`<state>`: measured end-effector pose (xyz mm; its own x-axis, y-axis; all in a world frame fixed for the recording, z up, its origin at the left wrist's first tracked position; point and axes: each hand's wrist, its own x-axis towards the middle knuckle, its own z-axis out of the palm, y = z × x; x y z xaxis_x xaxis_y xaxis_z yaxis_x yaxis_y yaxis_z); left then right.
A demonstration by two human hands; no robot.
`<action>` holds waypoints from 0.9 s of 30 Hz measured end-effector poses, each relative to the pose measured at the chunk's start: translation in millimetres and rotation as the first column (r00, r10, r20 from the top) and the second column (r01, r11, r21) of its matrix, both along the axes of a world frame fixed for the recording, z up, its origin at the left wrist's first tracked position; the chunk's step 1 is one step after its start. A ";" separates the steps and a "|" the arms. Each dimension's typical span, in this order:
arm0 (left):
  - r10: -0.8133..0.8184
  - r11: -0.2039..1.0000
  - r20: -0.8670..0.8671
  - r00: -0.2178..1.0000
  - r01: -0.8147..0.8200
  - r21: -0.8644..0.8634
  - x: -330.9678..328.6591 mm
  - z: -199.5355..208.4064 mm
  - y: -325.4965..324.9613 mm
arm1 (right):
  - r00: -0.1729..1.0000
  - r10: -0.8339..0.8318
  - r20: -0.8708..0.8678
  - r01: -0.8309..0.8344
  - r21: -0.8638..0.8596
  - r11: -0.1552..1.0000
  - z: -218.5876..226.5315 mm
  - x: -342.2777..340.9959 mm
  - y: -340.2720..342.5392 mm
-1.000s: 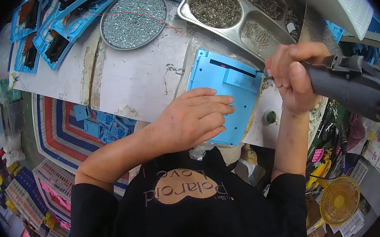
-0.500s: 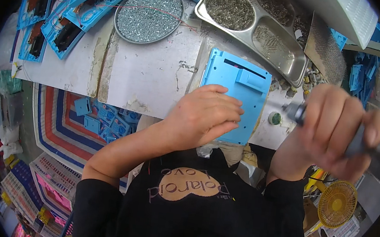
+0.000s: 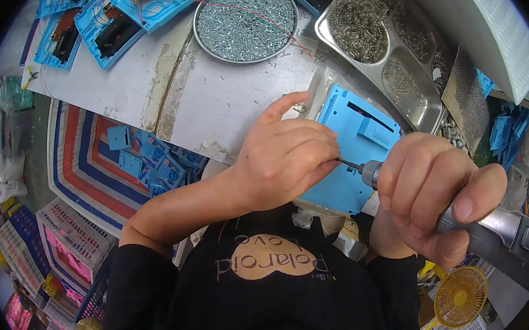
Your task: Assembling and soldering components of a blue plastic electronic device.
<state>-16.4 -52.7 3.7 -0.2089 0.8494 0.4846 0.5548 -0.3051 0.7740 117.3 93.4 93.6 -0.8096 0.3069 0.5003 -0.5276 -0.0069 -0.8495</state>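
Note:
My right hand (image 3: 433, 194) is wrapped round a grey electric screwdriver (image 3: 490, 232) held almost level, its thin bit directed left. At the fingertips of my left hand (image 3: 285, 157) the bit's end meets the pinched thumb and fingers; whatever is between them is too small to make out. Its index finger sticks up, apart from the others. Beneath both hands a flat light-blue plastic housing (image 3: 345, 188) lies on the table, with a dark slot, a raised block and small holes on its upper face.
A round tray of silvery screws (image 3: 246, 23) stands at the back, beside a metal compartment tray (image 3: 432, 114) of small parts. Blue housings with wires (image 3: 107, 42) crowd the back left. Below the table edge, a striped bag (image 3: 75, 147) holds blue parts. A yellow fan (image 3: 460, 297) stands lower right.
My right hand has brought the screwdriver left and its bit to my left fingertips. My left fingers have gone from lying on the housing to a pinch. The whole view has shifted slightly.

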 end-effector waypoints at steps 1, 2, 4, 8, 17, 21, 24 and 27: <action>0.006 1.000 -0.032 0.999 -0.005 0.017 -4.0 1.1 1.2 | 1.000 -0.004 0.001 0.004 0.017 1.000 1.5 -3.6 1.2; 0.065 0.998 -0.042 0.997 -0.064 0.015 -14.4 2.7 5.0 | 1.000 -0.017 -0.004 0.017 0.037 0.999 2.6 -8.4 4.8; 0.148 0.989 -0.045 0.988 -0.148 0.015 -49.4 2.5 25.0 | 0.992 -0.124 -0.034 0.126 0.069 0.990 -6.8 -15.5 18.2; 0.352 0.846 -0.624 0.697 -0.523 -0.107 -111.6 -21.2 30.3 | 0.964 -0.249 -0.090 0.248 -0.024 0.968 -45.2 -41.5 33.4; 0.408 0.820 -0.604 0.685 -0.566 -0.088 -112.2 -37.1 34.5 | 0.904 -0.417 0.095 0.410 0.087 0.908 -55.6 -48.1 20.1; 0.380 0.838 -0.660 0.648 -0.543 -0.051 -113.9 -45.3 40.0 | 0.873 -0.454 0.178 0.431 0.156 0.889 -55.0 -50.4 21.4; 0.328 0.874 -0.618 0.714 -0.478 -0.089 -117.4 -45.4 38.8 | 0.927 -0.353 0.124 0.351 0.040 0.935 -48.2 -47.5 23.8; 0.374 0.861 -0.595 0.711 -0.505 -0.062 -116.2 -35.5 35.7 | 0.985 -0.169 -0.025 0.168 -0.045 0.985 -29.5 -33.7 20.1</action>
<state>-132.6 -16.9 -31.7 -0.3402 0.8199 0.4604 0.9273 0.2111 0.3092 83.6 113.6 64.1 -0.7300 0.4588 0.5066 -0.5487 0.0485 -0.8346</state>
